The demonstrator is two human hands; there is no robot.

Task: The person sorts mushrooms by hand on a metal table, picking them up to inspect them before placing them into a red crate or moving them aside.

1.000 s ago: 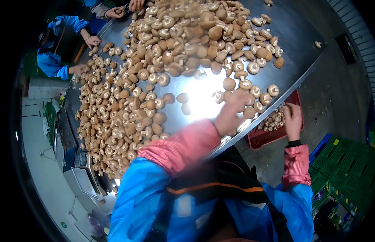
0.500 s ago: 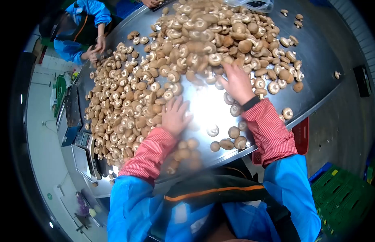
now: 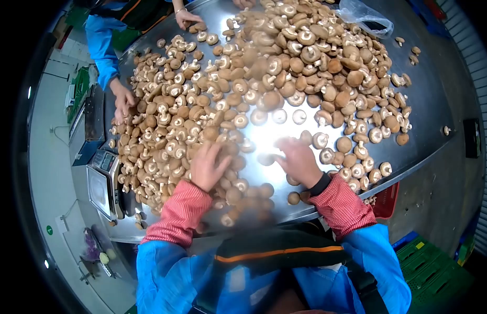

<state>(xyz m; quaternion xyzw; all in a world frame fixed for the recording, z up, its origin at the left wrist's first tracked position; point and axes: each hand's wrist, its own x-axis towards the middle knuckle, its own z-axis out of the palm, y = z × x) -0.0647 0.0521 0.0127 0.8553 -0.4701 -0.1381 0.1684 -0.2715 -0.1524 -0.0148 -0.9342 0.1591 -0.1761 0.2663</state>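
Brown-capped shiitake mushrooms (image 3: 173, 123) cover the left side of the metal table (image 3: 429, 118). My left hand (image 3: 206, 166) rests at the near right edge of that spread, thumb and fingers apart over several caps. A blurred group of mushrooms (image 3: 235, 196) sits beside it, close to my body. Across a bright patch of bare metal, my right hand (image 3: 300, 163) points inward with its thumb and fingers apart. One mushroom (image 3: 265, 158) lies just left of its fingertips. More mushrooms (image 3: 356, 170) lie to the right of that hand, stems mostly up.
A higher mushroom heap (image 3: 322, 47) fills the back, with a clear plastic bag (image 3: 366, 21) behind it. A co-worker's hands (image 3: 123, 99) touch mushrooms at the far left. A scale (image 3: 99, 186) stands left; a red crate (image 3: 387, 203) and green crates (image 3: 432, 272) are below the right edge.
My right hand has drawn back toward me from the heap, with more mushrooms now near it. My left hand has shifted slightly left. The co-worker's hands have moved apart.
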